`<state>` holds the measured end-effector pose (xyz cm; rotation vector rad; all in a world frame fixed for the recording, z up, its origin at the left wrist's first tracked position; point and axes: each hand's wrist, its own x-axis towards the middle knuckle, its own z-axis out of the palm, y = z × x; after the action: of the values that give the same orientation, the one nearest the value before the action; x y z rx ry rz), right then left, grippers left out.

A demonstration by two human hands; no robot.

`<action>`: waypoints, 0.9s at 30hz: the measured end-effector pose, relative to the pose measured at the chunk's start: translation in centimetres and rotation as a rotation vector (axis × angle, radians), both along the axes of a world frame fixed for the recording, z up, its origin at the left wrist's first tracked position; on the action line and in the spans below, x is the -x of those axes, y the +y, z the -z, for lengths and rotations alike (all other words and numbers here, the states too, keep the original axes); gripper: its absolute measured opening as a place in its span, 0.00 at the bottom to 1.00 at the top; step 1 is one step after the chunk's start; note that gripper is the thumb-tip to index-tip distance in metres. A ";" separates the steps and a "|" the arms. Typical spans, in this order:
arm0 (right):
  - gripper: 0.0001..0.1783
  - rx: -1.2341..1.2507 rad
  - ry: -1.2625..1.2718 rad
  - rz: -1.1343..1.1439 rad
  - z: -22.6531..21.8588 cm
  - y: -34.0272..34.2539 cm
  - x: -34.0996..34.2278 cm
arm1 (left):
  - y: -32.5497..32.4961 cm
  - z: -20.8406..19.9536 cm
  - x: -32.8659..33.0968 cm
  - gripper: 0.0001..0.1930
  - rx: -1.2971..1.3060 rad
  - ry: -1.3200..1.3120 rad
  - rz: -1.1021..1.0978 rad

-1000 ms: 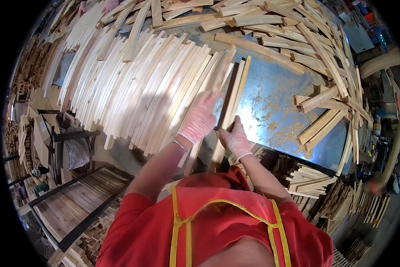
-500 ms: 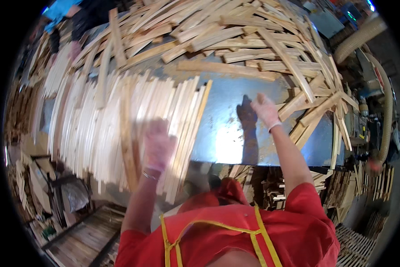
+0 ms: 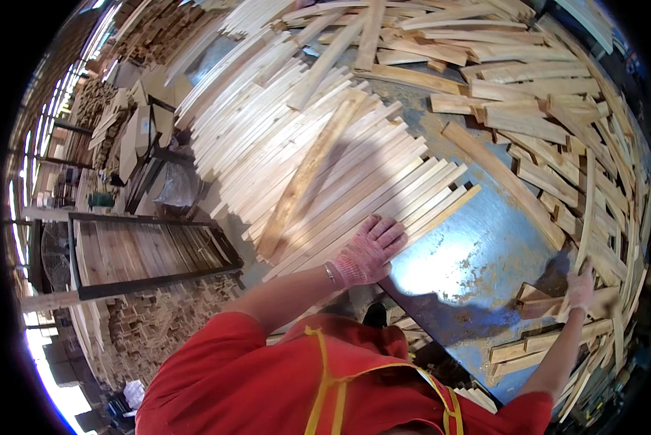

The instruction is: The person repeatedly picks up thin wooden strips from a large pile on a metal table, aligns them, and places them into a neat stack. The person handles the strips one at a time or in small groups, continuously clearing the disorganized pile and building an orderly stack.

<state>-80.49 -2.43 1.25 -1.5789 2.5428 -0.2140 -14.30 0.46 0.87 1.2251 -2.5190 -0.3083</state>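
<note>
My left hand (image 3: 372,250), in a pale pinkish work glove, lies palm down at the near right end of a broad row of light wooden slats (image 3: 296,152). Its fingers stretch over the outermost slats and appear to hold nothing. On the right, my gloved right hand (image 3: 580,287) reaches into a loose heap of wooden strips (image 3: 532,119). A narrow strip (image 3: 588,203) runs to its fingertips; whether the fingers close on it is not clear. One brownish board (image 3: 311,174) lies slantwise on top of the row.
The metal table (image 3: 441,268) shows between row and heap, dusted with sawdust. A long board (image 3: 503,185) borders the heap. Short pieces (image 3: 550,341) lie at the table's near right. To the left stand a dark-framed rack of boards (image 3: 144,250) and stacked wood (image 3: 166,322).
The view has turned, so the slat row now slants. My right hand has moved from above the bare metal to the heap on the right. My left hand now rests by the row's right end.
</note>
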 end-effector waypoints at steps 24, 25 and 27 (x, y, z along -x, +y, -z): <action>0.55 -0.641 -0.690 -0.298 -2.0 11.5 -52.6 | -4.8 -12.4 -24.3 0.26 -0.073 0.172 -0.406; 0.54 -0.661 -0.680 -0.352 -2.5 11.6 -52.6 | -4.5 -12.6 -26.3 0.25 -0.098 0.183 -0.434; 0.50 -0.423 -0.801 -0.454 -1.1 12.1 -51.7 | -4.7 -11.6 -31.4 0.23 -0.137 0.090 -0.516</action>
<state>-28.78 9.64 2.38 -1.4491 1.4766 -0.1856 17.12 -4.24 12.51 1.8086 -2.0376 -0.3977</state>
